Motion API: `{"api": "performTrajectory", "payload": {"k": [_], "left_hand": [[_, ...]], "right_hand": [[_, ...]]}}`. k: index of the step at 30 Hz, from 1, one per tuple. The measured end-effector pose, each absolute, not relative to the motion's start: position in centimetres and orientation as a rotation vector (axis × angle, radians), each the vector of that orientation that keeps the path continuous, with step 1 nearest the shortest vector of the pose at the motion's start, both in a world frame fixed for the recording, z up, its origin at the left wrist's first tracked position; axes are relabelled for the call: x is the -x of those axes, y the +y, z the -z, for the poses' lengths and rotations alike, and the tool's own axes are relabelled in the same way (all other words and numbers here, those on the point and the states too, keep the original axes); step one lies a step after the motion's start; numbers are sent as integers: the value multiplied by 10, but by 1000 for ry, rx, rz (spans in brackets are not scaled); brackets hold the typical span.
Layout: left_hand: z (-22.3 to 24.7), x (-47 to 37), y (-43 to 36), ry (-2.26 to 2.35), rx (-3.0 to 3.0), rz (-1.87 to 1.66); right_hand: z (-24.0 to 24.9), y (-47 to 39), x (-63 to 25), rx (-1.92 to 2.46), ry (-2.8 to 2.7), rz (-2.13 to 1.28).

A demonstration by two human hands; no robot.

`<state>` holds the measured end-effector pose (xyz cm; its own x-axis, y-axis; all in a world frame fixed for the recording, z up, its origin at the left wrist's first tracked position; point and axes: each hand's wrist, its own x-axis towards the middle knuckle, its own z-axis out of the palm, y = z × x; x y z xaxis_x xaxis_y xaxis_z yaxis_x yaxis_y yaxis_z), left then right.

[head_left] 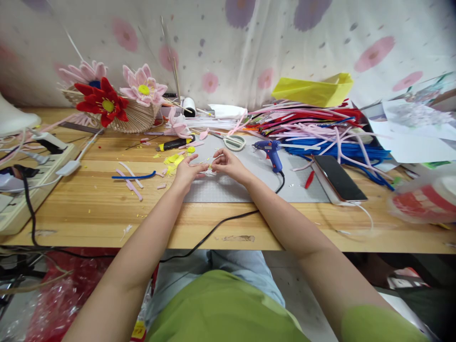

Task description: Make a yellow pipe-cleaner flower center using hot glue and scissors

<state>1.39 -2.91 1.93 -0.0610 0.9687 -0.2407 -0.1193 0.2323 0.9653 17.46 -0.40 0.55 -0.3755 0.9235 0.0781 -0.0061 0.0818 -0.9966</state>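
My left hand (186,172) is over the left part of the grey cutting mat (235,185), its fingers stretched out and apart. Close by on the right, my right hand (230,165) has thumb and fingertips pinched together; what lies in the pinch is too small to make out. Thin white strands (208,173) show between the two hands, and I cannot tell whether they are held or lie on the mat. Yellow scraps (173,162) are beside my left hand. Behind the hands are scissors with pale handles (234,142) and a black and yellow utility knife (175,143).
A blue glue gun (270,153) stands on the mat, its black cord crossing the table front. Pipe cleaners (320,128) pile up behind, near a phone (340,178). On the left are fuzzy flowers (108,105), a power strip (39,185) and cut pipe cleaner pieces (130,179).
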Motion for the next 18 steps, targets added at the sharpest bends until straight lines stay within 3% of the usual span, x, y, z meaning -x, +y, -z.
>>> {"api": "performTrajectory", "payload": {"k": [18], "left_hand": [[-15,-19,-22,1189,-766,-1289]], "right_hand": [[0,3,-166,921,-1377,-1352]]}}
